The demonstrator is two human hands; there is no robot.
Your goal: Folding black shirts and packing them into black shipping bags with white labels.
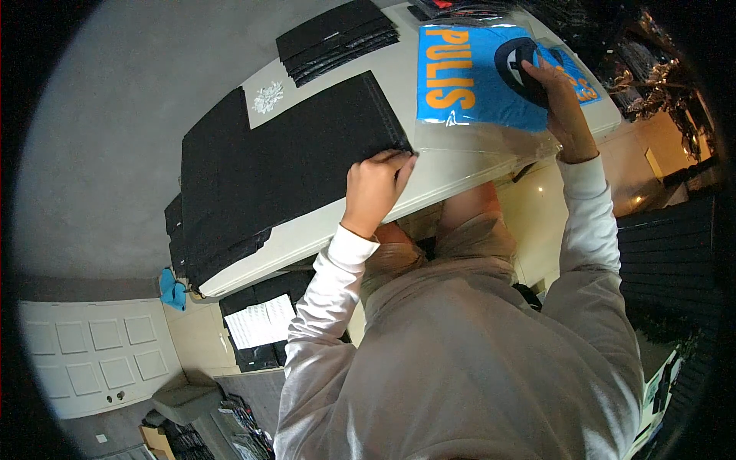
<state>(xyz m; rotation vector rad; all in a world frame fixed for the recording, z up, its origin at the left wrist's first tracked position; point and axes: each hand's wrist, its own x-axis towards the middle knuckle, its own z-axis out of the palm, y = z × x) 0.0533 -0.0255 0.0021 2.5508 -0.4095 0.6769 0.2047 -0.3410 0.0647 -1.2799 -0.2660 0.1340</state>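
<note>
A large flat piece of black cloth (268, 176) lies across the white table. My left hand (376, 188) is closed at its near right corner, fingers curled in and thumb pressed beside them. At the right end of the table, my right hand (563, 107) grips a folded blue shirt (491, 77) with orange lettering and a dark collar, thumb over the collar. The shirt lies in a clear plastic bag (491, 138) whose loose part spreads toward the near table edge. My fingers under the shirt are hidden.
Folded black items (337, 38) are stacked at the far side, with a small heap of white bits (268, 97) nearby. Bagged goods (468, 9) lie at the far right. Below the left end are white sheets (261, 322) on a black surface. A blue cloth (172, 290) hangs near the table's left corner.
</note>
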